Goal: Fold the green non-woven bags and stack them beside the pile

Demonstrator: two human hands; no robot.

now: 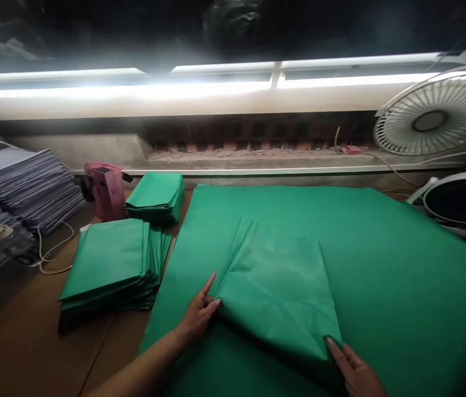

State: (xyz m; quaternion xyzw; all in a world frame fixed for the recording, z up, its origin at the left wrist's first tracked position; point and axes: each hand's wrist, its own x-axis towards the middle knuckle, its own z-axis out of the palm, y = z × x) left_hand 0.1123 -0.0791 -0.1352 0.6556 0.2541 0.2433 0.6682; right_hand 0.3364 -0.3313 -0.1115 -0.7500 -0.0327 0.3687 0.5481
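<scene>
A folded green sheet point(282, 286) lies on a large green sheet point(398, 264) that covers much of the table, its near edge raised a little. My left hand point(200, 311) pinches the folded sheet's near left corner between thumb and fingers, with the index finger stretched forward. At the near right corner, my right hand point(352, 364) grips the same sheet, thumb on top and fingers partly hidden beneath. Two stacks of folded green pieces stand to the left, a nearer stack point(104, 259) and a farther one point(154, 193).
A pink object point(104, 190) stands behind the green stacks. Tall piles of grey-white sheets point(34, 176) and a loose white cable point(53, 270) are at the left. A white fan point(431, 118) and a round dark-centred object point(464, 201) are at the right.
</scene>
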